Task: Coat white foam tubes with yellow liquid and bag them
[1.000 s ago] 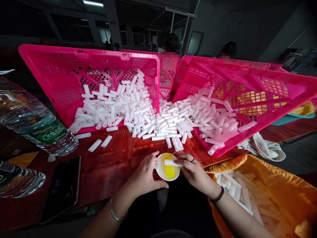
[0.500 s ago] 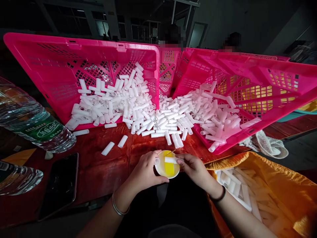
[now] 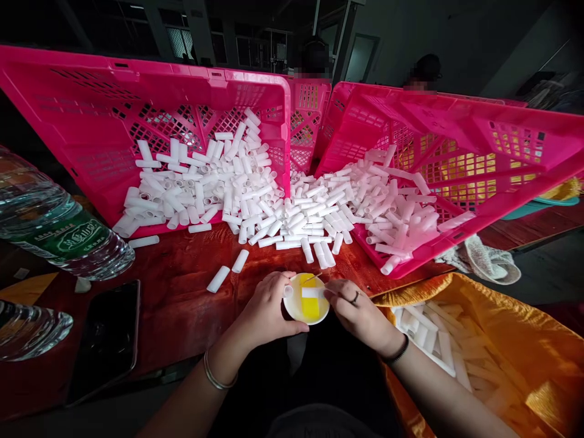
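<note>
My left hand (image 3: 267,310) is curled round the left side of a small white bowl (image 3: 295,313) with yellow liquid in it, at the near edge of the red table (image 3: 187,304). A short white tube shows between its fingers at the bowl's rim. My right hand (image 3: 358,310), with a ring and a dark wristband, pinches a white tube (image 3: 312,292) lying across the bowl. A thin stick (image 3: 312,278) rests on the far rim. A heap of white tubes (image 3: 292,207) spills out of two tilted pink crates.
The left pink crate (image 3: 91,121) and the right pink crate (image 3: 456,140) stand tipped toward me. Water bottles (image 3: 59,231) and a black phone (image 3: 107,340) lie at left. An orange bag (image 3: 502,340) holding tubes sits at right, beside a grey cloth (image 3: 486,258). Two people are at the far side.
The view has tipped down a little, so everything sits higher in frame. My hands stay at the bowl; the tube in my right hand has shifted slightly over it.
</note>
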Tool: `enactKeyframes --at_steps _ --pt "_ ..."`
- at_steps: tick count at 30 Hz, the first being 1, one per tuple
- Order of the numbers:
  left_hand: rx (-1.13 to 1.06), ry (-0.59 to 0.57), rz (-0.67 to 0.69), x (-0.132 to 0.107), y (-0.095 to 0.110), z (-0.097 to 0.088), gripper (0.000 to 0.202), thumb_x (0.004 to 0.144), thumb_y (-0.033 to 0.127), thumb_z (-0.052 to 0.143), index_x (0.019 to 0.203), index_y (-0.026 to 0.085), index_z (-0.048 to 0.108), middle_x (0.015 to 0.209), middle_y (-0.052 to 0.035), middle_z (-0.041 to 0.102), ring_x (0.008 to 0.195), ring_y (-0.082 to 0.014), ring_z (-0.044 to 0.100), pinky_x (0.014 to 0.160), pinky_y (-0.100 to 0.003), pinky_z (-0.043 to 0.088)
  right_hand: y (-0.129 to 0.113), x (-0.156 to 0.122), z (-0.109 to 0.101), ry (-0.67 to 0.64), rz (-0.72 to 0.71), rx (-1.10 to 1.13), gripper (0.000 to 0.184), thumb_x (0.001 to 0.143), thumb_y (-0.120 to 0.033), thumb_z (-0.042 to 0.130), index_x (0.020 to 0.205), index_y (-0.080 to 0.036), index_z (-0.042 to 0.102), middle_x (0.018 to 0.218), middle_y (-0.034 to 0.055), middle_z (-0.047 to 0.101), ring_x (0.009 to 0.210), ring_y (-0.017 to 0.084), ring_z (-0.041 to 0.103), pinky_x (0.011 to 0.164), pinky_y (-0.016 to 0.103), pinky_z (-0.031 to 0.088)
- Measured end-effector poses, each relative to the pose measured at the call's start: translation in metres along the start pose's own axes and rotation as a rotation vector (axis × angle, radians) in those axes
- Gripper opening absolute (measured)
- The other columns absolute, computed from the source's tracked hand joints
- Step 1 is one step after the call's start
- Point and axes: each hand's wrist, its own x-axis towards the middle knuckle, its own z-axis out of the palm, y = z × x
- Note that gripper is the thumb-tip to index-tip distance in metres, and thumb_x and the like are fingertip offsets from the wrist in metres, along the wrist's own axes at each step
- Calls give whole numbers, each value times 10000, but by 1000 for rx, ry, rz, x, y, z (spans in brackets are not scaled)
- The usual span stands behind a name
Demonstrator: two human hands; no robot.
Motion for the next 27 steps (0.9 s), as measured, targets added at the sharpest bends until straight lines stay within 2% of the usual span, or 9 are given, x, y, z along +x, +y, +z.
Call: enactKeyframes --at_steps 2,5,9,15,19,22,24,26,27 --pt "36 52 54 -1 1 -5 571 666 380 788 1088 192 451 1325 -174 487 1266 -351 456 1019 -508 434 -1 -1 2 58 -15 32 217 905 -135 542 1061 -239 653 1074 96 680 1001 243 657 844 411 572" --pt "98 81 74 -3 7 -15 116 918 217 466 1031 190 465 1128 -121 581 1070 -247 590 896 -404 508 -11 3 4 217 170 234 208 901 -187 588 1096 -254 616 1044 87 685 956 226 676 780 362 592" --pt "216 55 177 -5 21 -30 131 935 184 467 1061 191 498 980 -71 626 914 -214 614 794 -336 524 -34 14 -7 177 322 466 190 899 -271 613 1087 -242 616 1004 79 689 818 190 690 664 297 583" --pt "471 -8 199 -11 53 -37 151 906 200 501 1036 159 566 874 -95 671 792 -279 625 680 -407 515 -68 29 -32 -35 241 168 106 940 -230 515 966 -195 612 851 59 681 746 163 649 656 274 528" --pt "62 -300 79 -24 93 -22 103 914 274 525 857 191 549 826 -48 689 737 -212 660 633 -294 512 -96 24 -24 85 21 -142 273 947 -178 391 688 -213 472 581 1 558 536 139 534 542 271 437" --pt "-75 -397 37 -37 108 -18 128 901 336 575 926 211 562 874 -28 700 777 -200 680 668 -269 528 -104 0 -37 11 64 -182 286 955 -187 367 694 -217 480 566 -4 544 519 131 541 526 250 438" --pt "36 -301 48 -42 95 -28 357 850 437 631 1112 209 549 1028 -84 692 919 -268 672 777 -351 541 -94 -24 -64 -102 185 -257 278 968 -251 396 727 -223 533 568 -3 566 475 125 540 472 236 420" --pt "201 -77 -10 -39 63 -47 575 833 522 610 1287 204 457 1241 -151 612 1124 -334 590 909 -443 500 -75 -42 -96 -163 251 -404 328 976 -354 387 746 -234 587 598 21 613 444 140 541 432 256 392" --pt "303 62 -94 -34 41 -59 516 875 493 551 1287 197 455 1263 -162 596 1165 -340 562 946 -467 473 -64 -45 -107 -154 235 -484 384 981 -400 339 774 -237 620 663 55 651 482 168 572 449 278 402"
